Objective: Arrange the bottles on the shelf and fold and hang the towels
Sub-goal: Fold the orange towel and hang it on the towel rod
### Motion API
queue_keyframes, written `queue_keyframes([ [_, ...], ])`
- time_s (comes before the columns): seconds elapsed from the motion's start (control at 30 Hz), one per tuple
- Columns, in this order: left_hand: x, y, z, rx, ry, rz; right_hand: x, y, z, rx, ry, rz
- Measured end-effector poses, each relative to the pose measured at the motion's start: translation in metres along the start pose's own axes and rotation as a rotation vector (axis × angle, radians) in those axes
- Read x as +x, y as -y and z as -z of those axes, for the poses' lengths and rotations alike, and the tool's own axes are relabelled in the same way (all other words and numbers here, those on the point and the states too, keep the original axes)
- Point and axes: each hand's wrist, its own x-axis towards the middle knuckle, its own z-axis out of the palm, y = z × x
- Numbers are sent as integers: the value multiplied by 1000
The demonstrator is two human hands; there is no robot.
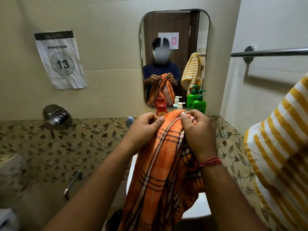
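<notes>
Below the mirror point(175, 47), one orange towel point(160, 164) is gripped by left hand point(146, 129) and right hand point(198, 132); three bottles point(199, 104) are partly hidden.

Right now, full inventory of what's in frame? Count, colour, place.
orange checked towel: 1, orange with dark stripes, centre, hanging from both hands
striped towel: 1, yellow and white, right edge
towel bar: 1, chrome, right wall, upper
mirror: 1, rounded, back wall
red bottle: 1, red, below mirror
white pump bottle: 1, white, right of the red one
green pump bottle: 1, green, rightmost
workstation sign: 1, white paper, number 13, left wall
tap control: 1, chrome, left wall
left hand: grips the towel's top edge
right hand: grips the towel's top edge
</notes>
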Motion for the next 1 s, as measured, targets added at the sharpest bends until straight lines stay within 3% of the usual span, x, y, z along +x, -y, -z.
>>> queue_keyframes([
  [0.1, 2, 5, 5, 106, -93, -104, 0, 2, -2, -58, -4, 10],
  [0.2, 5, 7, 10, 302, -287, -298, 0, 8, -6, -136, -10, 27],
  [0.3, 7, 8, 21, 254, -389, -397, -1, 14, -10, -202, 18, 43],
  [0.4, 10, 7, 30, 69, -212, -275, 0, 17, -13, -215, 36, 35],
  [0.5, 12, 13, 31, 136, 50, -170, 4, 17, -20, -222, 21, 12],
  [0.63, 10, 29, 33, 151, 193, -121, 10, 15, -29, -200, -25, 3],
  [0.83, 18, 40, 43, 251, -7, -314, 15, 10, -41, -226, -21, -21],
  [1.0, 27, 46, 49, -20, -53, -251, 18, 12, -49, -273, -30, -25],
])
